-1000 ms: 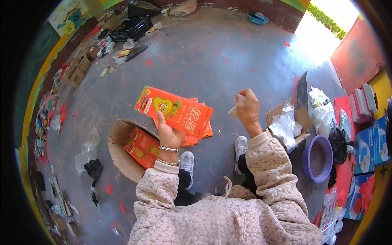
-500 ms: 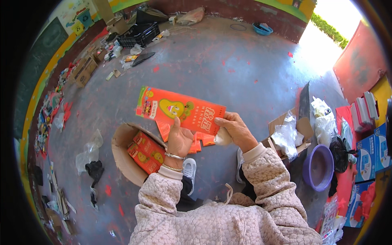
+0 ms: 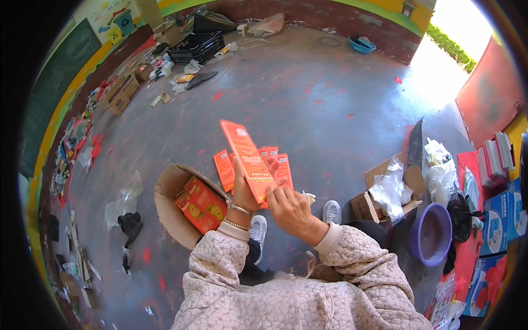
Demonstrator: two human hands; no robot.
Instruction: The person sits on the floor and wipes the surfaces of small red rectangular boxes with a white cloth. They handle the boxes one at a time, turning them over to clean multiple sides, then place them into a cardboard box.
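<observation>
A flat orange-red carton (image 3: 246, 154) is held up at a slant, its printed back facing me. Around it from behind is my left hand (image 3: 243, 190), thumb at one edge and fingertips showing past the other. My right hand (image 3: 294, 213) is closed at the carton's lower end, fingers curled against it. Part of a white cloth (image 3: 309, 197) sticks out past that hand. Several similar cartons (image 3: 284, 171) lie fanned on the floor beyond my hands. To the left stands an open cardboard box (image 3: 168, 190) with red cartons (image 3: 201, 206) showing a yellow cartoon fruit.
On the right are a cardboard box (image 3: 363, 208) with clear plastic bags (image 3: 388, 190), a purple basin (image 3: 416, 234) and blue boxes (image 3: 498, 212). A black crate (image 3: 195, 50) stands at the far left. Plastic bags (image 3: 129, 224) lie left of the open box.
The carton has been turned over and stood more upright, from its fruit-printed front to its back. My right hand has moved left and down to its lower end.
</observation>
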